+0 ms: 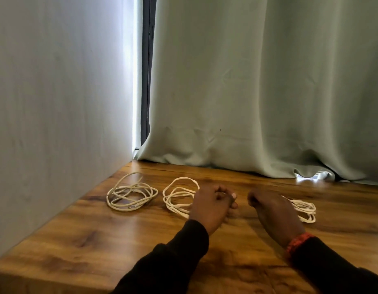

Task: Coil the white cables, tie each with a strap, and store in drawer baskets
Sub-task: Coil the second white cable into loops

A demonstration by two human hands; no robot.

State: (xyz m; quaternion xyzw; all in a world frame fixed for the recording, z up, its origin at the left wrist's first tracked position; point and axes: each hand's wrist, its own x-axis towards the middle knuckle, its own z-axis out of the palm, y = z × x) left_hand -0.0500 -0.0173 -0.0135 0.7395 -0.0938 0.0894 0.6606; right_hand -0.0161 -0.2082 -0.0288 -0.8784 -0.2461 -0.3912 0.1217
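Note:
Three loose white cables lie in a row on the wooden table (77,234). The left cable (131,195) lies by itself near the wall. My left hand (212,205) hovers over the right side of the middle cable (177,195), fingers loosely curled, nothing visible in them. My right hand (273,212), with a red wristband, hides most of the right cable (306,211); its fingers are also loosely curled and hold nothing that I can see. No strap, drawer or basket is in view.
A pale wall (56,124) rises along the table's left edge. A green curtain (258,92) hangs down to the table's back edge, with a small white object (317,176) under its hem at the right.

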